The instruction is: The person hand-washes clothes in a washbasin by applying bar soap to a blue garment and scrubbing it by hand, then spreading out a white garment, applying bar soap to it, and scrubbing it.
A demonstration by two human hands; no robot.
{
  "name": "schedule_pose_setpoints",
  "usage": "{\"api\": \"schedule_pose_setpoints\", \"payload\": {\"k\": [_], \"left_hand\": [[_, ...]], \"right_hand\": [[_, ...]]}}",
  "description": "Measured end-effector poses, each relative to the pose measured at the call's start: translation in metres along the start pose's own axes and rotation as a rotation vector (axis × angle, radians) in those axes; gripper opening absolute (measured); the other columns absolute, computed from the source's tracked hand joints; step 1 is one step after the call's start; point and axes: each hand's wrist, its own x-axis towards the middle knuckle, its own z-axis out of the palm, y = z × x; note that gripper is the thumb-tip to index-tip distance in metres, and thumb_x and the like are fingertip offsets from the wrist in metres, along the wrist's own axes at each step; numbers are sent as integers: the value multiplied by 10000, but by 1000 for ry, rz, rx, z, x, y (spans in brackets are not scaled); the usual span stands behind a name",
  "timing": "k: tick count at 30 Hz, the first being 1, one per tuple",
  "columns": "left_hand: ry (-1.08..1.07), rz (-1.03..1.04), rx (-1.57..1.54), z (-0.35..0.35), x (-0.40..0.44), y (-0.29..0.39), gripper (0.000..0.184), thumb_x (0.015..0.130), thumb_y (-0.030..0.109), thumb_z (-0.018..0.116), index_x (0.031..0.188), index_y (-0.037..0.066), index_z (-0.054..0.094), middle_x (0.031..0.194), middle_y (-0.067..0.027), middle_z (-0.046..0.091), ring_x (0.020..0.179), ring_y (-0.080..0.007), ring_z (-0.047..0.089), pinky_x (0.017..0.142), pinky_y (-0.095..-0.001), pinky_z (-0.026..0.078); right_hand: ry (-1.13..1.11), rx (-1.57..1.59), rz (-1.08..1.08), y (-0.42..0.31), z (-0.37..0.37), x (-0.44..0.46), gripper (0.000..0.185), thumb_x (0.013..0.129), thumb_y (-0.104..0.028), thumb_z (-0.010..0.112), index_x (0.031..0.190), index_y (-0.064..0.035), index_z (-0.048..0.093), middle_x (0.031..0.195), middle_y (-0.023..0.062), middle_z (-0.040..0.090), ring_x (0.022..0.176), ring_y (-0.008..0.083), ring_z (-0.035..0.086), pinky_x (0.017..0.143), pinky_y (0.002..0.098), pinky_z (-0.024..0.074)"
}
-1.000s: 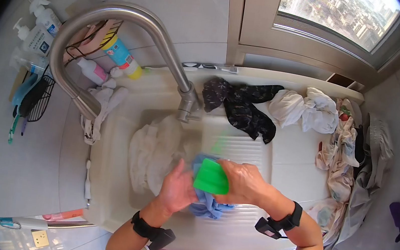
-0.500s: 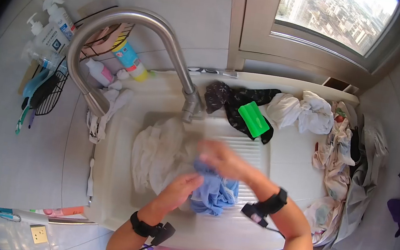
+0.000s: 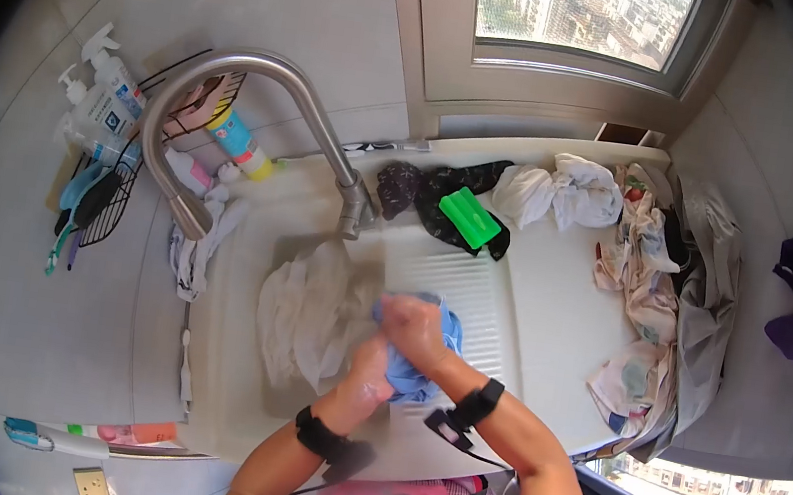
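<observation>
A light blue cloth lies bunched on the ribbed washboard part of the sink. My right hand is closed in a fist over the cloth's upper left part. Just below it, my left hand is closed on the cloth's left edge, its fingers partly hidden and slightly blurred. Wet sheen shows on the left wrist. Beside both hands, a whitish cloth lies in the basin to the left.
A steel faucet arches over the basin. Behind the washboard, a green soap-like block rests on dark patterned cloth. White cloths and patterned garments line the back and right rim. Pump bottles stand at left.
The view has shifted, so the surroundings sit further left. My right hand has come down over the blue cloth, closer to my left hand, and the cloth is more bunched beneath them.
</observation>
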Motion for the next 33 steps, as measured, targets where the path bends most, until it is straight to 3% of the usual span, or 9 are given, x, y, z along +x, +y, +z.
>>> {"api": "schedule_pose_setpoints", "payload": {"k": [4, 8, 10, 12, 13, 16, 18, 21, 33], "left_hand": [[-179, 404, 367, -29, -7, -20, 234, 893, 258, 401, 990, 77, 512, 931, -53, 527, 909, -142, 519, 766, -270, 442], [-46, 26, 70, -20, 7, -20, 259, 899, 286, 372, 975, 85, 515, 966, -52, 527, 939, -155, 514, 801, -285, 428], [-884, -55, -283, -61, 46, -23, 305, 891, 361, 388, 935, 90, 520, 919, -56, 541, 868, -149, 535, 743, -284, 445], [-703, -92, -158, -82, 60, -32, 336, 889, 397, 388, 827, 96, 524, 815, -67, 552, 790, -150, 547, 672, -286, 457], [12, 113, 183, -24, 12, -27, 400, 883, 459, 355, 814, 99, 513, 838, -77, 552, 792, -159, 543, 679, -304, 454], [-1065, -125, -307, -48, 51, -30, 404, 878, 446, 371, 968, 74, 502, 962, -87, 543, 901, -193, 538, 783, -343, 440], [-1067, -134, -341, -56, 54, -39, 426, 872, 433, 390, 1058, 61, 479, 1038, -94, 528, 966, -212, 525, 845, -368, 420], [-247, -103, -128, 5, -30, -10, 404, 870, 371, 431, 1114, 49, 451, 1103, -117, 507, 1012, -234, 506, 889, -397, 392], [-337, 262, 545, -8, -64, -1, 423, 892, 382, 386, 1047, 9, 511, 918, -84, 587, 796, -173, 579, 667, -299, 483]], "right_hand": [[23, 128, -546, -19, 11, -36, 83, 603, -66, 623, 662, -65, 564, 612, 103, 536, 584, 267, 547, 529, 338, 435], [-56, -84, -2, 21, 7, -27, 62, 659, -55, 566, 661, -112, 591, 660, 119, 589, 602, 230, 580, 599, 304, 450], [40, 300, -345, 8, 12, -45, 58, 607, -22, 588, 641, -40, 545, 670, 124, 575, 571, 270, 566, 521, 336, 461], [-40, 128, -324, -26, -11, -44, 59, 604, -10, 589, 633, -36, 545, 688, 130, 585, 583, 264, 574, 549, 327, 474], [66, 163, -223, -1, -10, -31, 53, 603, -14, 597, 624, -46, 560, 712, 133, 595, 626, 283, 586, 612, 326, 486], [-2, 208, -292, -13, -9, -46, 37, 620, -33, 607, 625, -52, 576, 703, 137, 593, 648, 280, 592, 625, 318, 488], [42, 124, -256, -17, -15, -47, 46, 653, -66, 619, 635, -63, 577, 659, 125, 570, 589, 272, 559, 614, 325, 468], [56, 7, 115, -25, -39, -25, 117, 738, -133, 614, 667, -54, 566, 602, 107, 517, 522, 245, 475, 611, 310, 411], [-214, 716, 376, -12, -78, -72, 306, 876, -270, 452, 753, -3, 537, 723, 9, 507, 690, 99, 466, 624, 254, 379]]}}
